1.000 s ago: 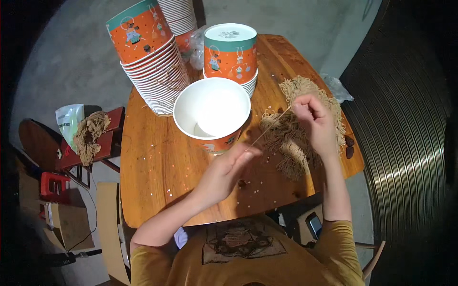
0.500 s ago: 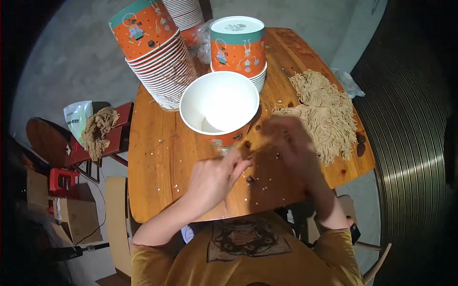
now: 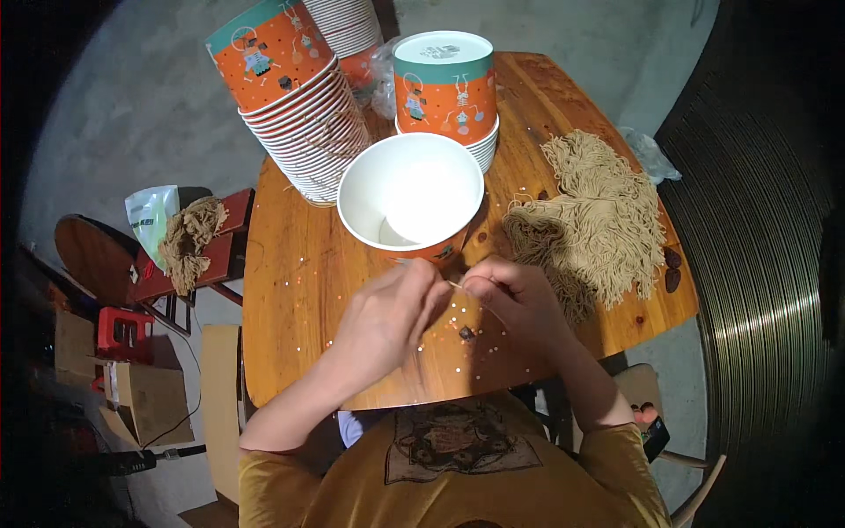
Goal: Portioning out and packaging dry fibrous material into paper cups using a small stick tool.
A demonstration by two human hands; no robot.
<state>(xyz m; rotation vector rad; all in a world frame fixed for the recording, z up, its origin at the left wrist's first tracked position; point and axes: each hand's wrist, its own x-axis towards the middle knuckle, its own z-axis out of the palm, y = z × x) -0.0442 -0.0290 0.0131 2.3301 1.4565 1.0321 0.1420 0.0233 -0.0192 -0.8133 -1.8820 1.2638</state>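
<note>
In front of the open white-lined paper bucket [image 3: 409,189], my two hands are close together. A short piece of thin tan cord [image 3: 455,284] shows between their fingertips. My left hand [image 3: 383,312] is closed in a pinch on one side of it, and my right hand [image 3: 519,304] pinches the other side. The cord's ends are hidden by my fingers. The bucket's orange outside shows just beyond my fingertips. To the right of my right hand lies a loose pile of tan cords [image 3: 607,224].
Stacked orange and teal paper buckets [image 3: 299,114] lean at the back left. An upside-down bucket stack [image 3: 446,92] stands behind the open one. Small pale bits and a dark knot [image 3: 466,333] mark the wooden table [image 3: 286,343]. More cords [image 3: 189,242] lie on a red stool.
My right hand has come down and in toward my left. The cord between them, blurred before, now shows sharply. The whole view has shifted slightly.
</note>
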